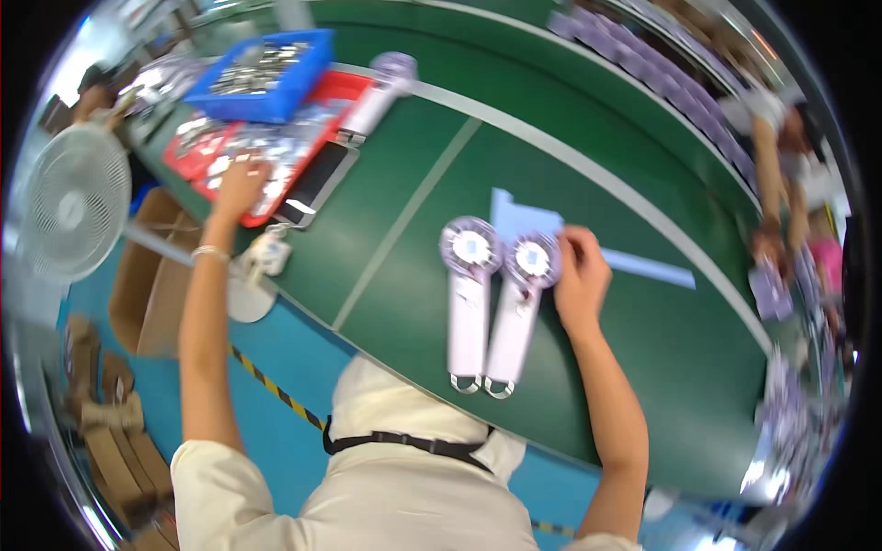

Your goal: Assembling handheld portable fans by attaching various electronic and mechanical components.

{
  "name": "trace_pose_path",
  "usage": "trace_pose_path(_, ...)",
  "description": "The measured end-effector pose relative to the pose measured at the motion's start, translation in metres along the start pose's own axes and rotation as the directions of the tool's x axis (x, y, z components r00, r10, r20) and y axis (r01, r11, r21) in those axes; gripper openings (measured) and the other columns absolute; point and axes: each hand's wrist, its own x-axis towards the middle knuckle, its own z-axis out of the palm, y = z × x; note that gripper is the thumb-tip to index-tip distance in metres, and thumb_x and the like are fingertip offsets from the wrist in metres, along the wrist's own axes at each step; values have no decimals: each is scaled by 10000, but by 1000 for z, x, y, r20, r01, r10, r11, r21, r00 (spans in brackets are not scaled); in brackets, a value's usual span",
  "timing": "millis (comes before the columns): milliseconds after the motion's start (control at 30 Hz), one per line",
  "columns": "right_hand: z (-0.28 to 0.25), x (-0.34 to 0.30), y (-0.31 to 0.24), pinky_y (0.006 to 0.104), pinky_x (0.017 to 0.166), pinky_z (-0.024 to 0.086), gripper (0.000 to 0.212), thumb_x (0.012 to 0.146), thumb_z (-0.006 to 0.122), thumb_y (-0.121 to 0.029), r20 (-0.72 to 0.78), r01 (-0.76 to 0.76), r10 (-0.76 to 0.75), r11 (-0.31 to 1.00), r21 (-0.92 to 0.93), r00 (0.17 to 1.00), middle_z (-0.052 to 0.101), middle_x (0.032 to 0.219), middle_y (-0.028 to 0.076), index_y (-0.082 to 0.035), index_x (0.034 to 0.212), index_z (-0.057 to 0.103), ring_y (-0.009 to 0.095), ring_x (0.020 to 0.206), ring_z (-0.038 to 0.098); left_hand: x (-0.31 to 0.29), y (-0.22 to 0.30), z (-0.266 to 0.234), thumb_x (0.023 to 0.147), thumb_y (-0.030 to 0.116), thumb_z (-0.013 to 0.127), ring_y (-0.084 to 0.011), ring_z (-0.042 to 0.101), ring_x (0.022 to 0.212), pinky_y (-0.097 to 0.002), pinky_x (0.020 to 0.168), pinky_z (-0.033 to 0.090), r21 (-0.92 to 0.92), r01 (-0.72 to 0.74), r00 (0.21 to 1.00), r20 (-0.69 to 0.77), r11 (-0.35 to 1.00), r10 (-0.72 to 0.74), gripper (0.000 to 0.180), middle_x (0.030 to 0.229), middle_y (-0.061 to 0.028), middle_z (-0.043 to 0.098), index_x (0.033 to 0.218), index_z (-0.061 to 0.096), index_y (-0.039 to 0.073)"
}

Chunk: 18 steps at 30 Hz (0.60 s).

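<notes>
Two lilac handheld fans lie side by side on the green table, their round heads away from me and wire loops at the near ends. My right hand is closed at the outer edge of the right fan, thumb and fingers against its head. The left fan lies untouched beside it. My left hand reaches into a red tray of small silvery pieces. Its fingers are blurred among the pieces, so what they hold is hidden. A blue strip lies behind the fan heads.
A blue bin of small metal parts sits on the tray's far end. Another handheld fan and a dark phone-like slab lie beside the tray. A white fan and a cardboard box stand left. Another person works at far right.
</notes>
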Motion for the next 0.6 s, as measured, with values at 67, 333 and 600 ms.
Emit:
trace_pose_path(67, 10, 3, 6, 280, 636, 480, 74, 914, 600, -31, -5, 8, -8, 998, 57, 1000, 645, 775, 90, 1, 957, 651, 137, 673, 583, -2, -25, 2, 901, 366, 631, -411, 643, 1018, -461, 903, 505, -30, -113, 954, -282, 993, 100, 401, 1154, -209, 665, 1154, 700, 62)
trace_pose_path(333, -10, -7, -3, 263, 674, 496, 85, 929, 581, -16, -29, 2, -2, 1000, -11, 1000, 660, 825, 69, 19, 968, 647, 120, 728, 614, 23, -27, 31, 899, 301, 645, -409, 646, 1004, -468, 875, 507, 23, -179, 945, -275, 984, 178, 369, 1140, -239, 655, 1220, 663, 120)
trace_pose_path(600, 13, -9, -4, 324, 628, 504, 69, 899, 601, -34, -72, 130, -130, 992, -3, 989, 649, 825, 145, -1, 947, 638, 234, 678, 626, 46, -161, 44, 946, 198, 576, -439, 617, 938, -507, 794, 496, 257, -135, 955, -225, 957, 195, 438, 1176, -257, 574, 1372, 536, 105)
